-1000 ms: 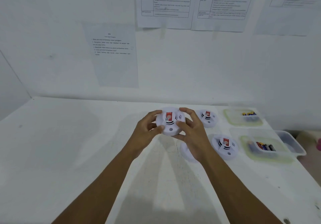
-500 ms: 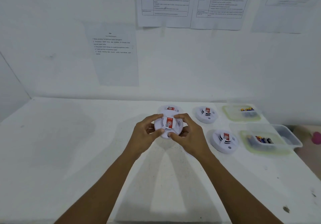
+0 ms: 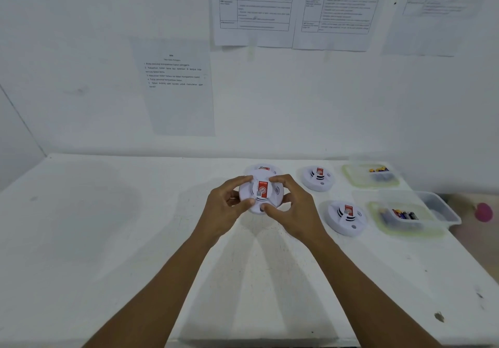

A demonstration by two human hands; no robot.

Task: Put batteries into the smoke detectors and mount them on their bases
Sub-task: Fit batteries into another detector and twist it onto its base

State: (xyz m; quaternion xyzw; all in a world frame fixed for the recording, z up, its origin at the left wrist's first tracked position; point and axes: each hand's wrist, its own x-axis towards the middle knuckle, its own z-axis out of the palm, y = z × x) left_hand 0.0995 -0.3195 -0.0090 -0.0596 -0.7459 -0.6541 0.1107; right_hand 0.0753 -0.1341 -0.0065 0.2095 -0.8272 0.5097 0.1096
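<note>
White table [image 3: 108, 239] and paper-hung wall framed a round smoke detector [image 3: 261, 191] held face-up just above the tabletop, squarely between both hands, the left hand [image 3: 225, 208] and right hand [image 3: 293, 207] each curled closed on opposite rims, equally near.

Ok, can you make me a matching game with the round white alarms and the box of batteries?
Things:
1. round white smoke detector with red sticker
2. near white smoke detector
3. far white smoke detector
4. clear plastic box of batteries

Places:
A. far right, near table edge
B. lying beside the near box
C. held in both hands
D. lying nearer the wall

Pairs: 1-C, 2-B, 3-D, 4-A
</note>
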